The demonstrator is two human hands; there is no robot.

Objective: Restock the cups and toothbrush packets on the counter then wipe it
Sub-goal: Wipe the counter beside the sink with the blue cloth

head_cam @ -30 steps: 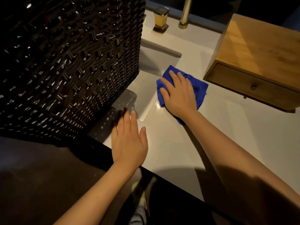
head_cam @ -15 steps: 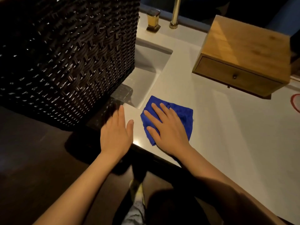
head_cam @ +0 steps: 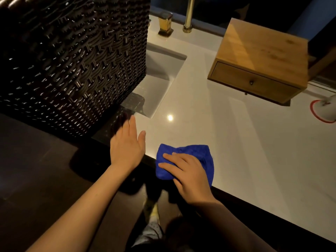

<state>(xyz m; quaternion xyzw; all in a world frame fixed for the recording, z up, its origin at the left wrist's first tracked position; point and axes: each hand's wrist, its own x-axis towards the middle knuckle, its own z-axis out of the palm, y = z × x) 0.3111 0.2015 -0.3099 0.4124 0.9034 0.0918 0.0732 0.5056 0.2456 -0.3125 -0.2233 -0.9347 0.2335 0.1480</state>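
A blue cloth (head_cam: pixel 203 153) lies bunched at the front edge of the white counter (head_cam: pixel 236 142). My right hand (head_cam: pixel 189 175) presses down on it, fingers curled over its near side. My left hand (head_cam: pixel 127 148) rests flat and open on the counter's front left corner, just left of the cloth and beside the dark wicker basket (head_cam: pixel 72 60). A white cup with a red rim (head_cam: pixel 325 110) lies at the far right edge, partly cut off. No toothbrush packets are visible.
The big wicker basket stands on the left, partly over the sunken sink (head_cam: pixel 160 77). Gold tap fittings (head_cam: pixel 165 24) stand at the back. A wooden drawer box (head_cam: pixel 260 59) sits at the back right. Dark floor lies below the counter edge.
My right hand has dragged the blue cloth from beside the sink back to the counter's front edge, bunching it. My left hand has stayed at the front left corner.
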